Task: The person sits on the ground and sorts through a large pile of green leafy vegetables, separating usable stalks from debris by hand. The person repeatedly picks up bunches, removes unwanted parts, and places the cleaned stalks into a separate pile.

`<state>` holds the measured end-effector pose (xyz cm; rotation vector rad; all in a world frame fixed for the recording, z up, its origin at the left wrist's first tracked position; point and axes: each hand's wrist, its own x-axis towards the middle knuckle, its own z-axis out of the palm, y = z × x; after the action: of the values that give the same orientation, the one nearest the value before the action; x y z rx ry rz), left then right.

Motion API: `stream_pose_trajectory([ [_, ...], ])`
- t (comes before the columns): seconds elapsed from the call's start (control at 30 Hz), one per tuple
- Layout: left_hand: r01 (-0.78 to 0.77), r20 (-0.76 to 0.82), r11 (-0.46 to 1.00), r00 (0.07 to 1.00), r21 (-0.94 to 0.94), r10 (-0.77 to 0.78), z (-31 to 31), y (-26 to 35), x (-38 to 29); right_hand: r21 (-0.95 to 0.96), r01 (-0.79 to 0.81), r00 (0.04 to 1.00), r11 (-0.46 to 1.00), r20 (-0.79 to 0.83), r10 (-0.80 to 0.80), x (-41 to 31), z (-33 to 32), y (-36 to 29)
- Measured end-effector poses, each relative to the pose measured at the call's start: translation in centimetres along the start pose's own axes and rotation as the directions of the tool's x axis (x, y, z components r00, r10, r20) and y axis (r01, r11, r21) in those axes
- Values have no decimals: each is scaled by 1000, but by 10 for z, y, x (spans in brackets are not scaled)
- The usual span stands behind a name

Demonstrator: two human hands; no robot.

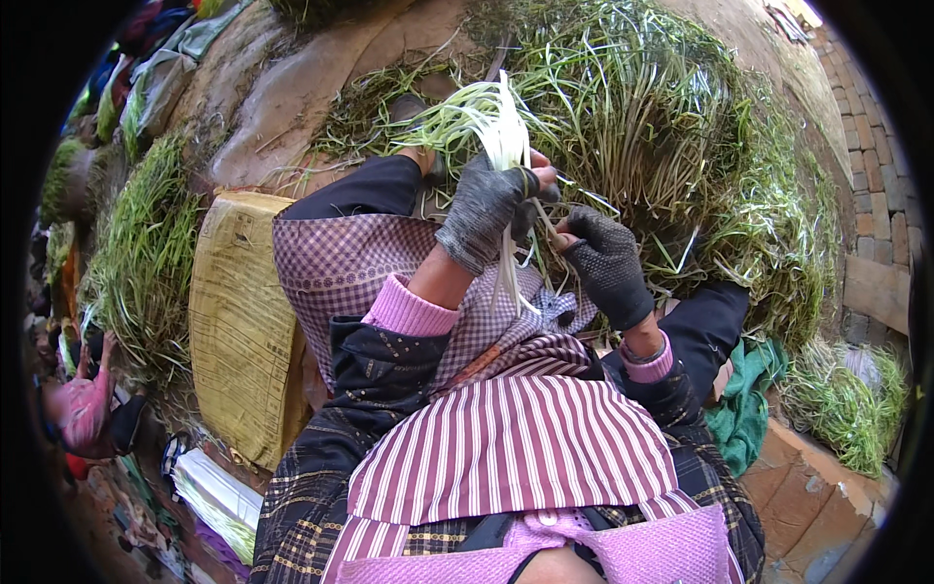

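Note:
My left hand [480,212], in a grey fingerless glove, grips a bundle of pale, stripped plant stems [503,131] above my lap. The white-green ends fan out above the fist, and thin white ends hang below it. To its right, my right hand [613,266], in a dark dotted fingerless glove, pinches the lower end of a brownish stem [546,221] between thumb and finger. That stem's upper end passes by the left fingertips. Under both hands lies a checked apron [350,255] across my knees.
A large heap of long green stalks [642,124] covers the ground ahead and right. A yellow wrapped box [241,321] stands at my left, beside another green heap [146,263]. White stems [219,496] lie bundled at lower left. Another person [84,412] sits at far left.

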<state>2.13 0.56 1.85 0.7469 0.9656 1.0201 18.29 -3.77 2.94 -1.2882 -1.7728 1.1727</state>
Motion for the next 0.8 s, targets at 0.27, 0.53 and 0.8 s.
stream_pose_trajectory([
  [0.27, 37, 193, 997, 980, 64, -49, 8, 3, -9, 352, -74, 996, 933, -16, 85, -5, -1, 6],
  [0.53, 68, 248, 996, 966, 53, -79, 4, 0, -6, 587, -230, 967, 776, 45, 252, -9, -4, 4],
  [0.8, 140, 220, 987, 968, -76, -120, 8, -1, -6, 233, -236, 970, 944, 120, 213, -12, 0, -6],
])
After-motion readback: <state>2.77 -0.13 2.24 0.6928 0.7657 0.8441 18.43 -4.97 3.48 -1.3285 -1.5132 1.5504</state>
